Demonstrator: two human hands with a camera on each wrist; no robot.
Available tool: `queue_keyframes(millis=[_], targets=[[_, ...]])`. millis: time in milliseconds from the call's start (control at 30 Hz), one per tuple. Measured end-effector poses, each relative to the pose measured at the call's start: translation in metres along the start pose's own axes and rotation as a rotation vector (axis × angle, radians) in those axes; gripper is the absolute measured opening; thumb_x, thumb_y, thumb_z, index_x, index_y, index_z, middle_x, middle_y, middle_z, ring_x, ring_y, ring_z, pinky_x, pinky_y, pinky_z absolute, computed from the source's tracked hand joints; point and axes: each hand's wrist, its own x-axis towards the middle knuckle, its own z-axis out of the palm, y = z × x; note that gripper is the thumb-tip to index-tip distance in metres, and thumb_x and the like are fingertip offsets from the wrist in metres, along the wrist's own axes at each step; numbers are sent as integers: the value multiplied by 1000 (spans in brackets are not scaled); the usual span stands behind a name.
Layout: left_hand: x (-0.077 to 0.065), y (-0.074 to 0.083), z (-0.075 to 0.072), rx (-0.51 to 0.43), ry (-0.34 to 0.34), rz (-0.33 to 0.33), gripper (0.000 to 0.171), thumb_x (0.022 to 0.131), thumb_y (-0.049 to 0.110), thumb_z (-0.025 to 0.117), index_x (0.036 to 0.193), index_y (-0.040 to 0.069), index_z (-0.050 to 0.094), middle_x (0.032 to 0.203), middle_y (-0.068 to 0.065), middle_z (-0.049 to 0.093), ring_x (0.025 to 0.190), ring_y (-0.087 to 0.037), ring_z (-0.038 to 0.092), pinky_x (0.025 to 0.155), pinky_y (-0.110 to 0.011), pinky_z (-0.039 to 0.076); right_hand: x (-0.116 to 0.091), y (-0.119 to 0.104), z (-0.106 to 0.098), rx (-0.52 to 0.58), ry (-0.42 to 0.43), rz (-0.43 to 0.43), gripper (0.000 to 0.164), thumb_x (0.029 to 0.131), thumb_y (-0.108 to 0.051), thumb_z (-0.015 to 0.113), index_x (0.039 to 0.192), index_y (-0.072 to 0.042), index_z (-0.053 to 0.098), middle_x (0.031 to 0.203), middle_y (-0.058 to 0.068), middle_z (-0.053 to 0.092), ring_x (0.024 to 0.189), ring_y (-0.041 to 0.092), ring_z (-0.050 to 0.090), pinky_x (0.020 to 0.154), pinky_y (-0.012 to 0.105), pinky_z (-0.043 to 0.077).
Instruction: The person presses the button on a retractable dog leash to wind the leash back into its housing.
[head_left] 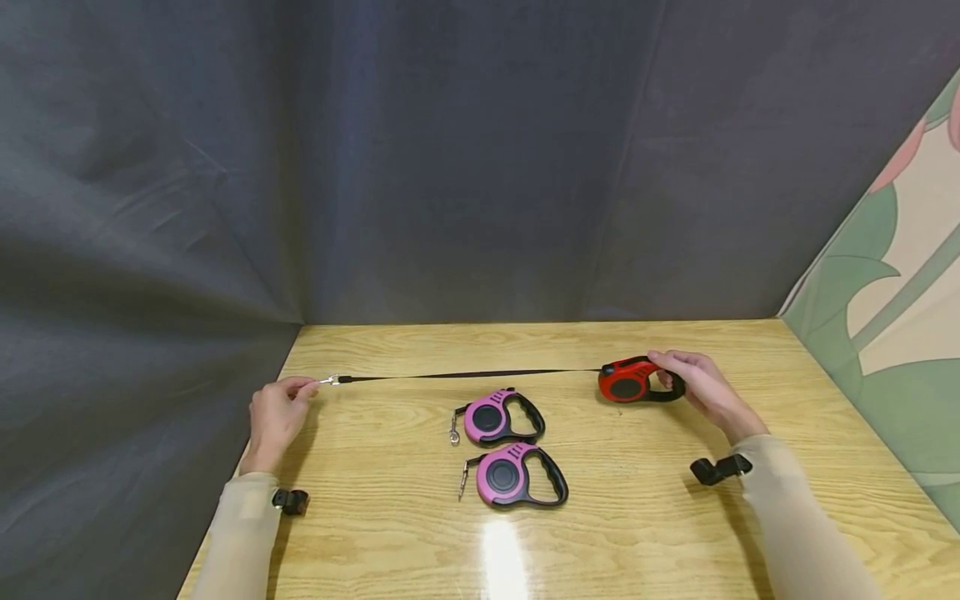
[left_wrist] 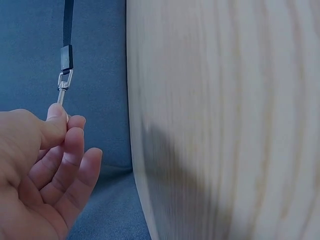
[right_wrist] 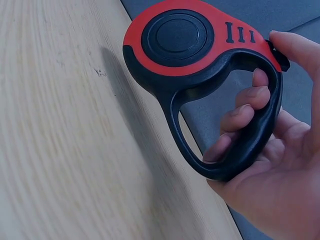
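My right hand (head_left: 697,385) grips the black handle of a red retractable dog leash (head_left: 628,380), fingers wrapped through the loop. In the right wrist view the thumb lies at the black button on top of the red leash (right_wrist: 177,35). A black strap (head_left: 472,374) runs from its case nearly straight across to the left. At the strap's far end, my left hand (head_left: 277,417) pinches the silver metal clip (head_left: 330,380) between thumb and forefinger. The left wrist view shows the clip (left_wrist: 63,86) above the fingertips, its tip hidden by them.
Two pink-and-black retractable leashes lie one in front of the other mid-table, the farther pink leash (head_left: 501,417) and the nearer pink leash (head_left: 517,477), clips to the left. The wooden table (head_left: 390,533) meets a dark grey curtain (head_left: 465,167) behind and at left. A patterned panel (head_left: 892,292) stands right.
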Motion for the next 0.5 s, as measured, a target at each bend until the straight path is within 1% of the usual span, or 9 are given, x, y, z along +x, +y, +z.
queue_keyframes(millis=[133,300,367,500], targets=[[-2,5,-3,0,-14,3,18,102,16,74,106,0,82,98,-22,81,78,-34,72,66,-37,47,1,-2,2,10,-4,1,33,111,-27,59,83,-10,59,76,-7,54,75,10,49,72,28,39],[-2,7,-3,-9,-22,12,19,102,17,74,107,1,82,98,-21,81,82,-37,75,70,-44,52,2,-1,4,7,-15,-1,33,111,-28,58,83,-12,60,75,-8,54,75,11,49,72,29,38],[-2,6,-2,-11,-27,18,20,103,18,73,108,1,82,98,-21,81,80,-37,74,69,-45,52,2,0,4,-1,-22,0,33,112,-29,57,83,-13,60,75,-8,54,75,11,49,73,29,37],[-3,5,-1,-9,-36,24,20,103,18,73,108,1,82,96,-20,81,73,-31,72,68,-43,51,2,0,5,-15,-18,3,36,112,-31,56,81,-13,59,74,-8,53,76,13,48,75,30,36]])
